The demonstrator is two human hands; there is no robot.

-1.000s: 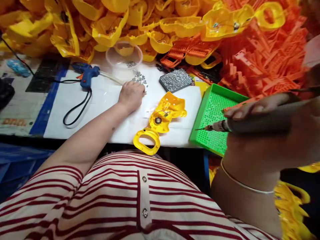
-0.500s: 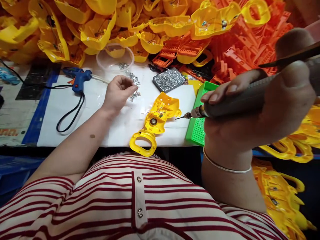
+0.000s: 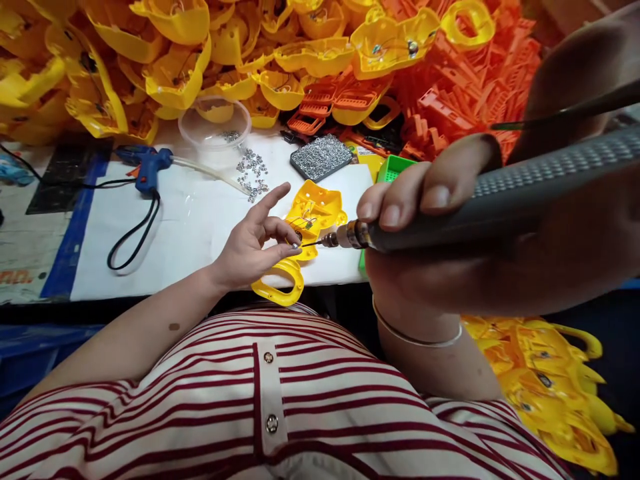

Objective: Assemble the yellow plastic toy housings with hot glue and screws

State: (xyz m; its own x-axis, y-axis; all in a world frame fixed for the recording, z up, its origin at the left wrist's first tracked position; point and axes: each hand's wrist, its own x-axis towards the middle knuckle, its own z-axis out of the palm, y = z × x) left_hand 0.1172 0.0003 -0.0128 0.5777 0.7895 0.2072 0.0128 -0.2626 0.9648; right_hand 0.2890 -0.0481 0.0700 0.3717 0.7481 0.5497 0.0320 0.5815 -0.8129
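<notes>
At two o'clock, the right hand (image 3: pixel 445 285) wraps its fingers round a grey screwdriver (image 3: pixel 530 190). At eleven, the left hand (image 3: pixel 245 252) pinches what looks like a screw (image 3: pixel 295 246) at the bit. Beyond, at twelve, the yellow shell (image 3: pixel 321 203) lies open, wiring apparently in, no cover on; loose screws (image 3: pixel 253 167) lie farther.

Worktop: scuffed pale bench (image 3: pixel 23 240), bare surface showing at 9 o'clock; clock's centred on the sheet btw
Sheet: big white paper-looking sheet (image 3: pixel 175 247)
Glue gun: blue plastic pistol-shaped one (image 3: pixel 149 172), 10 o'clock
Tub: clear round plastic (image 3: pixel 200 143), 12ish
Loose bits: tiny silver metal pieces (image 3: pixel 253 167), scattered at 1
Tray: shallow black rectangular one (image 3: pixel 306 175), 2 o'clock, loaded with small silver metal screws (image 3: pixel 323 155)
Shell: yellow moulded plastic half-shell (image 3: pixel 323 200), 3 o'clock, partly hidden
Ring: yellow plastic oval loop (image 3: pixel 283 297), 5ish, poking past the front edge
Basket: green perforated plastic (image 3: pixel 390 162), toward 3, mostly hidden
</notes>
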